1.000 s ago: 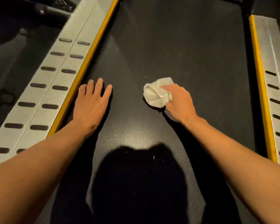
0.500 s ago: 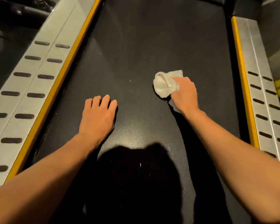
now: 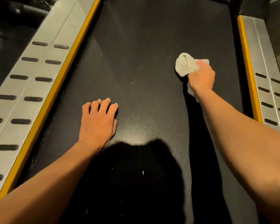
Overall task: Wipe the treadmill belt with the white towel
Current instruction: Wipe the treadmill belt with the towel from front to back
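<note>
Head view: right hand (image 3: 201, 77), fingers clenching white towel (image 3: 184, 66) on treadmill belt (image 3: 144, 46); left hand (image 3: 98, 123) rests flat, fingers slightly spread.

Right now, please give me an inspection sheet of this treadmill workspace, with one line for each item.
Surface: black textured treadmill belt, lit in the middle, with a shadow over its near part.
Job's things: white towel, bunched, on the right part of the belt.
Clutter: small white specks scattered on the belt.
Hands: right hand grips the towel; left hand rests on the belt and holds nothing.
Cables: nothing seen.
Surroundings: silver side rails with dark oval pads and yellow edge strips along both sides of the belt.
</note>
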The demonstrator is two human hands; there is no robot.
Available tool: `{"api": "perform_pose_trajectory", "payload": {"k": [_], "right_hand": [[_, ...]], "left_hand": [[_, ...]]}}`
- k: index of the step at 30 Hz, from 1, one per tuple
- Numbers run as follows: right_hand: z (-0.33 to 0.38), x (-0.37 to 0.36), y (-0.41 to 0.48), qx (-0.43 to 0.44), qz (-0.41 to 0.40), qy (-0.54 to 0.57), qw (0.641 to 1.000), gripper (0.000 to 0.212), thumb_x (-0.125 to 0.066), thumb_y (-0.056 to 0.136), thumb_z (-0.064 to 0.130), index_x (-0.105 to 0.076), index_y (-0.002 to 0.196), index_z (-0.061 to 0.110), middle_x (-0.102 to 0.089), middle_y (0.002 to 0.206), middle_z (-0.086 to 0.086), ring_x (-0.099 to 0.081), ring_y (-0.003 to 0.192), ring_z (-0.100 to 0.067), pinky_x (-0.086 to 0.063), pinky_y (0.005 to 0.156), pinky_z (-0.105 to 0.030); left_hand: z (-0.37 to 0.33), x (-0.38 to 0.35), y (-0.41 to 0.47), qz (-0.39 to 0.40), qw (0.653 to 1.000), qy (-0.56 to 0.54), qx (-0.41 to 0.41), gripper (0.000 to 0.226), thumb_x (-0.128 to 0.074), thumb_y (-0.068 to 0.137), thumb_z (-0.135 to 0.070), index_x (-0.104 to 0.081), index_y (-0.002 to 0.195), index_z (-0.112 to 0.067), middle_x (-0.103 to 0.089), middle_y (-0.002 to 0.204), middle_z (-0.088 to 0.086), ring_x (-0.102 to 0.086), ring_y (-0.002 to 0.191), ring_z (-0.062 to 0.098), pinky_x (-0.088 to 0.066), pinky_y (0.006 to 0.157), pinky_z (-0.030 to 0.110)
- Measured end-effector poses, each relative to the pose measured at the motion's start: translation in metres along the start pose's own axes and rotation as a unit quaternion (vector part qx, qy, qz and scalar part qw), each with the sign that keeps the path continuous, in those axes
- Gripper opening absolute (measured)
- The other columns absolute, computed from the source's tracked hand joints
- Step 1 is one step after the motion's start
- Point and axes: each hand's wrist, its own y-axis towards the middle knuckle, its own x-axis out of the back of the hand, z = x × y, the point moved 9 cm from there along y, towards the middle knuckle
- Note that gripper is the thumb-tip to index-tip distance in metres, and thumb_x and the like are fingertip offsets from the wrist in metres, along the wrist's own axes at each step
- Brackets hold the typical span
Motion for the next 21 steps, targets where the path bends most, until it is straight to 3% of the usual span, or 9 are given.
{"api": "perform_pose_trajectory", "payload": {"k": [2, 4, 6, 8, 10, 12, 14, 17, 21], "right_hand": [[0.050, -0.015, -0.026, 0.102, 0.040, 0.001, 0.994, 0.030, -0.038, 0.085, 0.044, -0.064, 0.092, 0.030, -0.058, 0.107, 0.005, -0.058, 0.076, -0.012, -0.036, 0.055, -0.013], [0.098, -0.034, -0.069, 0.202, 0.097, 0.018, 0.975, 0.030, -0.037, 0.077, 0.050, -0.061, 0.082, 0.033, -0.060, 0.091, 0.011, -0.056, 0.073, -0.007, -0.030, 0.053, -0.012], [0.135, -0.060, -0.121, 0.306, 0.173, 0.010, 0.936, 0.018, -0.050, 0.081, 0.035, -0.066, 0.088, 0.032, -0.065, 0.091, 0.007, -0.060, 0.086, -0.015, -0.029, 0.063, -0.015], [0.148, -0.064, -0.150, 0.382, 0.187, 0.011, 0.905, 0.013, -0.058, 0.081, 0.023, -0.065, 0.087, 0.032, -0.062, 0.085, 0.010, -0.059, 0.088, -0.019, -0.028, 0.066, -0.015], [0.141, -0.053, -0.127, 0.355, 0.136, 0.010, 0.925, 0.011, -0.053, 0.080, 0.018, -0.060, 0.079, 0.028, -0.055, 0.076, 0.011, -0.058, 0.080, -0.020, -0.035, 0.062, -0.023], [0.123, -0.042, -0.086, 0.271, 0.086, 0.031, 0.958, 0.015, -0.050, 0.081, 0.015, -0.064, 0.084, 0.019, -0.060, 0.083, 0.005, -0.059, 0.081, -0.021, -0.043, 0.066, -0.031], [0.116, -0.043, -0.068, 0.248, 0.093, 0.039, 0.963, 0.015, -0.048, 0.080, 0.017, -0.062, 0.084, 0.023, -0.062, 0.092, 0.007, -0.060, 0.089, -0.021, -0.043, 0.069, -0.030], [0.118, -0.058, -0.125, 0.317, 0.175, 0.057, 0.930, 0.025, -0.049, 0.076, 0.029, -0.069, 0.088, 0.023, -0.067, 0.098, 0.004, -0.061, 0.096, -0.020, -0.041, 0.075, -0.026], [0.102, -0.044, -0.231, 0.469, 0.267, 0.086, 0.837, 0.033, -0.062, 0.066, 0.018, -0.073, 0.096, 0.017, -0.069, 0.094, -0.002, -0.060, 0.092, -0.021, -0.044, 0.085, -0.032]], "left_hand": [[0.000, 0.000, 0.000, -0.001, 1.000, -0.002, 0.001, 0.045, -0.064, 0.079, -0.025, -0.058, 0.120, -0.007, -0.056, 0.124, 0.018, -0.052, 0.106, 0.040, -0.035, 0.087, 0.049], [0.001, 0.001, 0.000, -0.008, 1.000, -0.003, 0.001, 0.042, -0.060, 0.081, -0.024, -0.058, 0.119, -0.008, -0.056, 0.123, 0.017, -0.051, 0.105, 0.039, -0.034, 0.087, 0.048], [0.001, 0.003, -0.001, -0.017, 1.000, -0.003, 0.006, 0.034, -0.059, 0.081, -0.021, -0.057, 0.112, -0.006, -0.056, 0.116, 0.017, -0.050, 0.098, 0.037, -0.034, 0.084, 0.047], [0.003, 0.004, -0.001, -0.019, 1.000, 0.001, 0.014, 0.028, -0.058, 0.080, -0.019, -0.055, 0.103, -0.004, -0.055, 0.106, 0.017, -0.049, 0.092, 0.035, -0.036, 0.082, 0.047], [0.003, 0.003, -0.001, -0.018, 1.000, 0.000, 0.019, 0.031, -0.054, 0.081, -0.020, -0.056, 0.108, -0.005, -0.057, 0.110, 0.016, -0.050, 0.095, 0.035, -0.034, 0.083, 0.046], [0.000, 0.004, -0.001, -0.018, 1.000, -0.005, 0.014, 0.034, -0.052, 0.083, -0.021, -0.056, 0.113, -0.007, -0.057, 0.116, 0.015, -0.050, 0.098, 0.035, -0.032, 0.085, 0.045], [0.001, 0.005, -0.001, -0.023, 1.000, -0.016, 0.012, 0.034, -0.054, 0.083, -0.020, -0.056, 0.114, -0.007, -0.057, 0.117, 0.015, -0.050, 0.099, 0.035, -0.033, 0.085, 0.045], [0.004, 0.007, -0.003, -0.045, 0.998, -0.031, 0.011, 0.033, -0.047, 0.083, -0.021, -0.056, 0.111, -0.007, -0.057, 0.117, 0.015, -0.050, 0.097, 0.035, -0.032, 0.085, 0.044], [0.004, 0.004, -0.003, -0.045, 0.998, -0.029, 0.012, 0.028, -0.056, 0.079, -0.014, -0.058, 0.106, -0.007, -0.060, 0.116, 0.016, -0.054, 0.096, 0.036, -0.031, 0.084, 0.043]]}}
